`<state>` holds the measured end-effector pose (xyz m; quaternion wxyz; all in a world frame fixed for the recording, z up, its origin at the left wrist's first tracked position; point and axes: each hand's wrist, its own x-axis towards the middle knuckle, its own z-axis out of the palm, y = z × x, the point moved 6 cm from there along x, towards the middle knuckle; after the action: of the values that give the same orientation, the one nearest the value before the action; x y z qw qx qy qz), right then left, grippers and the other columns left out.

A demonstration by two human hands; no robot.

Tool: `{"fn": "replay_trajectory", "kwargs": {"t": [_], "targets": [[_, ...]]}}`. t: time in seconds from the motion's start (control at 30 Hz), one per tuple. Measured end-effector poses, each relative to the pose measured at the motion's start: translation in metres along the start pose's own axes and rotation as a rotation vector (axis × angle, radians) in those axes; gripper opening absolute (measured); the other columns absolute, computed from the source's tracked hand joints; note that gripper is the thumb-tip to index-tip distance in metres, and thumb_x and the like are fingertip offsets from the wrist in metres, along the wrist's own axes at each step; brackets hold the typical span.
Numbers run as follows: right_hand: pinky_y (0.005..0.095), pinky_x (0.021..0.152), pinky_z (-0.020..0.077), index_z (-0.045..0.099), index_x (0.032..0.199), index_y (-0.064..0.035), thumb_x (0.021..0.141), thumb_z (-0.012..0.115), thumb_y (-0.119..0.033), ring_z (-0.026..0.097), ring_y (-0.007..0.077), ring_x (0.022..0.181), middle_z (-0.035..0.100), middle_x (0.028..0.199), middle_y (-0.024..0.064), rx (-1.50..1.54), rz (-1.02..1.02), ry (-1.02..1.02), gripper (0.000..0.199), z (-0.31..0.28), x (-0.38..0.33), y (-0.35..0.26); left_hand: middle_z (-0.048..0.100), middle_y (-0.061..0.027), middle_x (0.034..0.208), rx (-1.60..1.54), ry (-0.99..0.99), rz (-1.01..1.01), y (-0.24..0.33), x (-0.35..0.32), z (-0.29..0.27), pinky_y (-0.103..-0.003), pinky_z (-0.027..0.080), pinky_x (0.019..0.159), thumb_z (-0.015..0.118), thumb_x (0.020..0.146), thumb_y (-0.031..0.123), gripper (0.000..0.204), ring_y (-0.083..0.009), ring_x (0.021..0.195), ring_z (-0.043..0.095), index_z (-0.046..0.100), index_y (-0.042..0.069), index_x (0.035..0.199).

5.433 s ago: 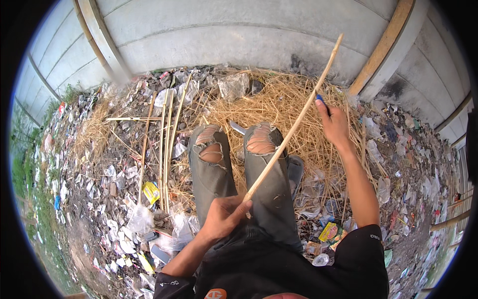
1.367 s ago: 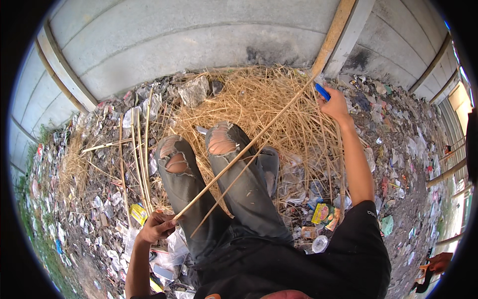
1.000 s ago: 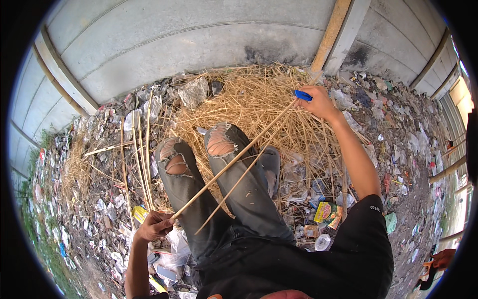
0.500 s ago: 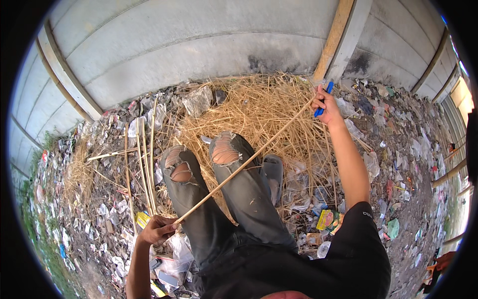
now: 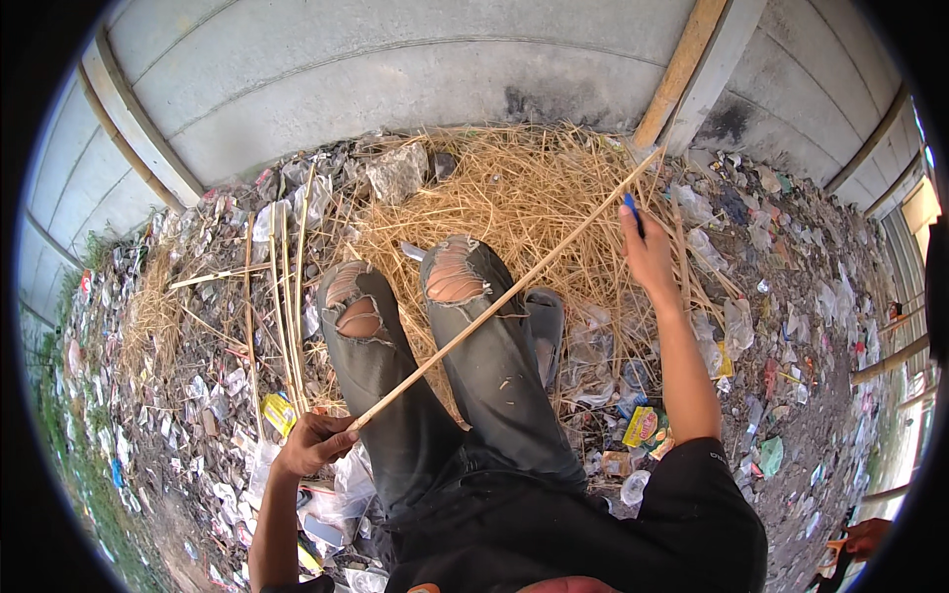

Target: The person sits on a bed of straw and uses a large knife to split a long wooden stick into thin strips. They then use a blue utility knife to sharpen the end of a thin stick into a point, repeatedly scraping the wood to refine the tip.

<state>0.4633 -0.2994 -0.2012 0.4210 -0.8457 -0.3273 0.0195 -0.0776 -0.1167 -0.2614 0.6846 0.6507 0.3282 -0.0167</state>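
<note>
Your left hand [image 5: 314,445], low beside left thigh: grip pinched shut on near end of stick [image 5: 499,298]. Stick runs diagonally up-right across both torn-jean knees [image 5: 450,279] to far tip near wall post [image 5: 682,69]. Your right hand [image 5: 647,255], arm stretched out: grip closed on blue tool [image 5: 633,212], set against stick's upper part. Straw pile [image 5: 514,198] beneath. More sticks [image 5: 282,287] lie on littered ground at left.

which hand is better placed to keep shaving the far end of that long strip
Right, probably. The right hand holds a blue-handled tool at the strip's far end; the left hand only grips its near end.
</note>
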Motion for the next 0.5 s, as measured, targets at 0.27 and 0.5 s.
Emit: {"fn": "replay_trajectory", "kwargs": {"t": [0.27,0.5], "targets": [[0.0464,0.06,0.0475,0.069,0.082,0.001,0.101,0.051,-0.057,0.063,0.0393,0.064,0.06,0.061,0.02,-0.123,-0.256,-0.356,0.064,0.067,-0.095,-0.076,0.051,0.0049,0.06,0.1,0.041,0.041,0.038,0.035,0.056,-0.025,0.033,0.05,0.065,0.102,0.028,0.032,-0.003,0.055,0.043,0.07,0.001,0.086],[0.0509,0.056,0.0481,0.061,0.071,-0.0026,0.099,0.052,-0.062,0.062,0.0433,0.058,0.057,0.056,0.0215,-0.228,-0.431,-0.393,0.066,0.089,-0.119,-0.083,0.054,0.0012,0.06,0.23,0.155,0.11,0.048,0.044,0.069,-0.026,0.042,0.054,0.068,0.099,0.033,0.04,-0.0045,0.057,0.048,0.073,-0.005,0.114]]}}
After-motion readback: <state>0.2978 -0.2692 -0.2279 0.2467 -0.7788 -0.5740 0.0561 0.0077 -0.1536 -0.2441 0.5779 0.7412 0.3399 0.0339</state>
